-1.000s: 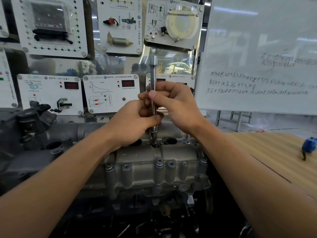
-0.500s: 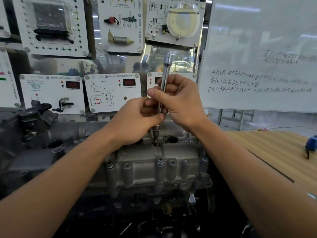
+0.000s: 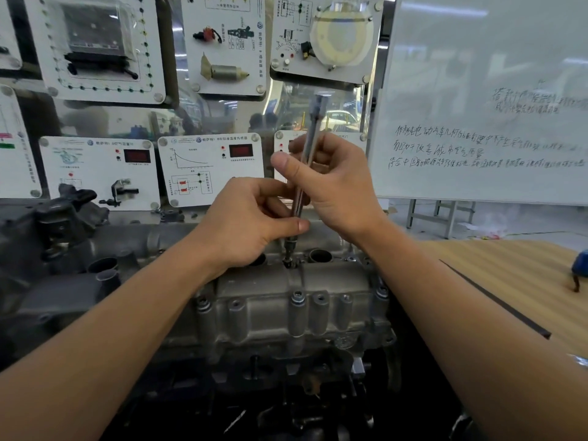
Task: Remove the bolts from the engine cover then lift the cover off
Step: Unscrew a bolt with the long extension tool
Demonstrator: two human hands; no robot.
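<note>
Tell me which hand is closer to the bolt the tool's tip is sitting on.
Left. The left hand pinches the extension bar low down, just above the bolt on the engine cover. The right hand grips the bar higher up, farther from the bolt.

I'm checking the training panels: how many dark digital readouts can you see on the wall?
2: the left readout and the centre readout, on neighbouring lower panels. The right hand may hide a third.

Whiteboard (image 3: 490, 100), wooden table (image 3: 496, 275), instrument panels (image 3: 210, 168).
</note>
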